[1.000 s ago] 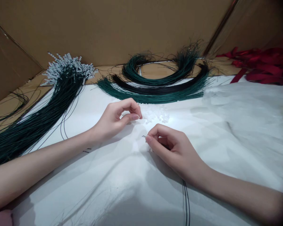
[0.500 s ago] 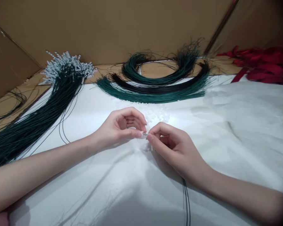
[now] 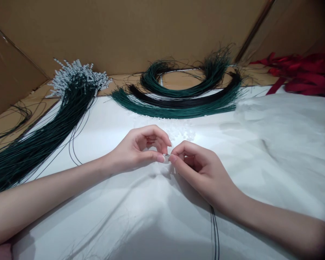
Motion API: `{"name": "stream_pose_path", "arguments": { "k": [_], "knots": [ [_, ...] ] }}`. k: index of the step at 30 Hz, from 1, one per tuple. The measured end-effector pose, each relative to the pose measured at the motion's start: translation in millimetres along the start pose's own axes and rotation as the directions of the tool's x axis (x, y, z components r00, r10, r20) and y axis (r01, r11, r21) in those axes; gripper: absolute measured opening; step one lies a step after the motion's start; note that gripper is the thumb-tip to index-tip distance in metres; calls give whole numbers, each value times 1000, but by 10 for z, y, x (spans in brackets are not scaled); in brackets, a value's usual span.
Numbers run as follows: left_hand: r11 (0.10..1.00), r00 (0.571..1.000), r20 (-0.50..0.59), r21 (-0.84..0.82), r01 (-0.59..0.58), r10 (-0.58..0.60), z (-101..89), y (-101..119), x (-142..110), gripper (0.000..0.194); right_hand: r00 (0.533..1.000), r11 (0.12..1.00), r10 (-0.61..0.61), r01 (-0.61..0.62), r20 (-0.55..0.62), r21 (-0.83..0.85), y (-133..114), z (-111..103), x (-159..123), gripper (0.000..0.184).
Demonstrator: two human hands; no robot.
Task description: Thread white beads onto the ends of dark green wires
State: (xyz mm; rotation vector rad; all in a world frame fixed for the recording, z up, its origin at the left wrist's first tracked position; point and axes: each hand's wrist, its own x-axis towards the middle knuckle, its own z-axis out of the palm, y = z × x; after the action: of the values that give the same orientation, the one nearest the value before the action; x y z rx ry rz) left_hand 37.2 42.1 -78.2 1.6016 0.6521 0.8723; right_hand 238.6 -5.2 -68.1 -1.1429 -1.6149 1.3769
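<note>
My right hand (image 3: 197,168) pinches thin dark wires (image 3: 166,155) between thumb and forefinger. Their short ends point left, and their long tails hang out below the wrist toward the front. Opposite, my left hand (image 3: 147,146) is curled, with its thumb tip touching the wire ends; what it pinches there is too small and hidden to make out. The fingertips of both hands nearly meet. Just beyond them, small white beads (image 3: 181,128) lie scattered on the white sheet (image 3: 141,206).
At the left lies a thick bundle of dark green wires (image 3: 51,137) with white beaded tips (image 3: 76,76). Curved bundles of green wire (image 3: 178,112) and black wire (image 3: 162,103) rest at the back. Red ribbon (image 3: 308,74) is heaped back right, before cardboard walls (image 3: 162,32).
My left hand has shifted slightly right, closer to my right fingertips. A small white piece seen at its thumb tip no longer shows clearly. My right hand has hardly moved.
</note>
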Motion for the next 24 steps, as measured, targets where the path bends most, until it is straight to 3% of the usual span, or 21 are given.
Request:
{"name": "stream_pose_path", "arguments": {
  "k": [24],
  "knots": [
    [1000,999,-28,-20,-24,23,20,-2,-21,25,1000,1000,8,-8,-5,-15,1,-12,7,16]
  ]
}}
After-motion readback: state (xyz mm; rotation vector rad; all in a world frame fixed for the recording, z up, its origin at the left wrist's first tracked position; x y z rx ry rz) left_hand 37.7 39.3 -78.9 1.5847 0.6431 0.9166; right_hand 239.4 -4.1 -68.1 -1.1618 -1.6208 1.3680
